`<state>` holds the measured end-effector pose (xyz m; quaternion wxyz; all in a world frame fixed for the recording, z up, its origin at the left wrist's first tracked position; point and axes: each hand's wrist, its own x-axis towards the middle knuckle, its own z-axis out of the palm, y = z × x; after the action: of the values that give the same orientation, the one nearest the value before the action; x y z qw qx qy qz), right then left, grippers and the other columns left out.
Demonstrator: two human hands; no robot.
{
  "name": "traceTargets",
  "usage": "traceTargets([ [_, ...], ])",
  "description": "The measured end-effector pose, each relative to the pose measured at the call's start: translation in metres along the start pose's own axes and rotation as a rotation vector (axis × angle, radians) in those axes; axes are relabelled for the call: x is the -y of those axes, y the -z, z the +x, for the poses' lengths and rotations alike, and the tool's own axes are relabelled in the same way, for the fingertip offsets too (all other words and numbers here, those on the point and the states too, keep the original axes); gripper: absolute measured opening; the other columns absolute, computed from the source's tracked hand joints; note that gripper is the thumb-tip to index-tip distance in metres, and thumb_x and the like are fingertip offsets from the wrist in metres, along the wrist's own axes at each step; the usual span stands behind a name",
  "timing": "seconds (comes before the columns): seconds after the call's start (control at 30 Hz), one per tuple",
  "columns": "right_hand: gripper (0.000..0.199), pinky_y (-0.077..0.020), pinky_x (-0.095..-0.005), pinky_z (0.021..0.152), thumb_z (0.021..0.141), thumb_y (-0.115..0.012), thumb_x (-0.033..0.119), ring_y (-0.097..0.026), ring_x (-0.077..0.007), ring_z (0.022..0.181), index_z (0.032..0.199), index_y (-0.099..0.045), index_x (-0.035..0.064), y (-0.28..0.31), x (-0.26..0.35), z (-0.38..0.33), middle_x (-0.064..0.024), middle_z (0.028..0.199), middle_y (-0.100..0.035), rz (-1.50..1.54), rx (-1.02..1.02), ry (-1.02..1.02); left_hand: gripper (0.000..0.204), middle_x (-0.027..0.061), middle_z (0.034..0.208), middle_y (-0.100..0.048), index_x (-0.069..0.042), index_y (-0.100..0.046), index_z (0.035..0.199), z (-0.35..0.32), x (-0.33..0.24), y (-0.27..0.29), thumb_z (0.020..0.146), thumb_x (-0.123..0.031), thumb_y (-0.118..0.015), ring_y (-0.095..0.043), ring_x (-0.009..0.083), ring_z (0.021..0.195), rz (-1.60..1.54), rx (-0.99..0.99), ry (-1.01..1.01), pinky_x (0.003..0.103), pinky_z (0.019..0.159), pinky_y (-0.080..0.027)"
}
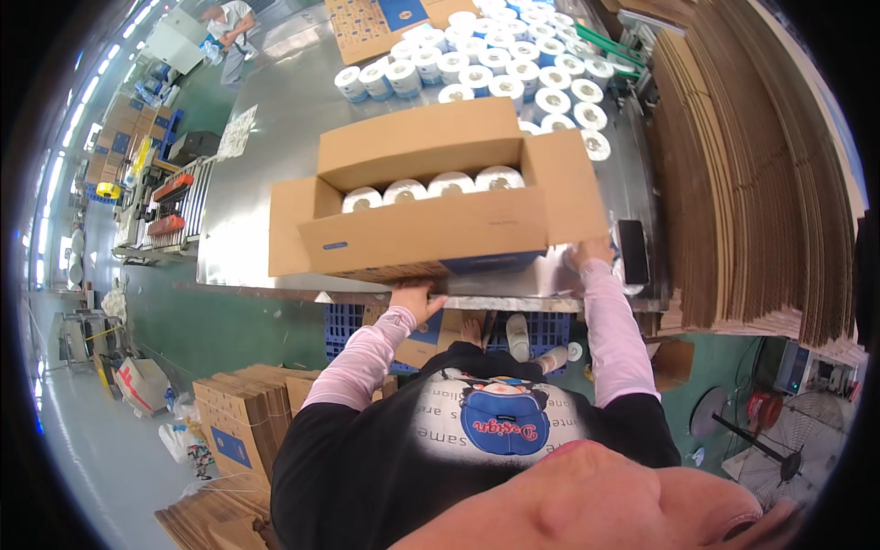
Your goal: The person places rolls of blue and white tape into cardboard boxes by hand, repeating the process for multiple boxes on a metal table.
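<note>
An open brown cardboard box [417, 236] stands on the metal table [266, 183] at its near edge, flaps spread. White paper rolls [431, 187] fill its far row. My left hand [414, 298] is under the box's near bottom edge, gripping it. My right hand [589, 252] presses against the box's lower right corner, below the right flap. Both arms wear pink sleeves.
Many loose white rolls [513, 64] crowd the table's far side. A tall stack of flat cardboard sheets [752, 165] stands at the right. A dark device [632, 249] lies beside my right hand. Blue crates [353, 323] sit under the table. Another person [229, 27] works far left.
</note>
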<state>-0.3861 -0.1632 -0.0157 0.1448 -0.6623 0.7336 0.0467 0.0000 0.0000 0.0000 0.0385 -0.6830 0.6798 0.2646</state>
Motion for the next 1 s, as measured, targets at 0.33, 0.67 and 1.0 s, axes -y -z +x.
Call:
traceTargets([
  [0.33, 0.073, -0.0382, -0.0557, 0.1, 0.074, -0.074, 0.038, -0.037, -0.0326, 0.133, 0.137, -0.042, 0.0191, -0.012, 0.036, -0.045, -0.0131, 0.141, -0.04, -0.109, -0.021, -0.189, 0.049, 0.018, 0.09, -0.068, -0.007, -0.068, 0.092, 0.008, 0.054, 0.027, 0.083, -0.054, -0.058, -0.065, 0.0343, 0.089, 0.006, -0.078, -0.22, 0.045, 0.081, -0.051],
  [0.67, 0.084, -0.0269, -0.0578, 0.109, 0.077, -0.07, 0.04, -0.024, -0.0385, 0.141, 0.148, -0.03, 0.0162, -0.046, 0.027, -0.085, -0.0196, 0.15, -0.029, 0.034, -0.448, -0.315, 0.039, 0.0121, 0.083, -0.068, -0.009, -0.068, 0.089, 0.016, 0.057, 0.013, 0.082, -0.047, -0.062, -0.067, 0.0318, 0.08, -0.051, -0.091, -0.202, 0.043, 0.073, -0.053],
  [1.0, 0.096, -0.0281, -0.0593, 0.109, 0.075, -0.073, 0.041, -0.01, -0.0386, 0.146, 0.152, -0.02, 0.0185, -0.04, 0.051, -0.112, -0.0186, 0.157, -0.015, 0.243, -0.338, -0.801, 0.035, 0.0097, 0.075, -0.067, -0.012, -0.067, 0.083, 0.014, 0.057, 0.006, 0.083, -0.046, -0.062, -0.066, 0.0309, 0.073, 0.009, -0.178, -0.244, 0.042, 0.067, -0.052],
])
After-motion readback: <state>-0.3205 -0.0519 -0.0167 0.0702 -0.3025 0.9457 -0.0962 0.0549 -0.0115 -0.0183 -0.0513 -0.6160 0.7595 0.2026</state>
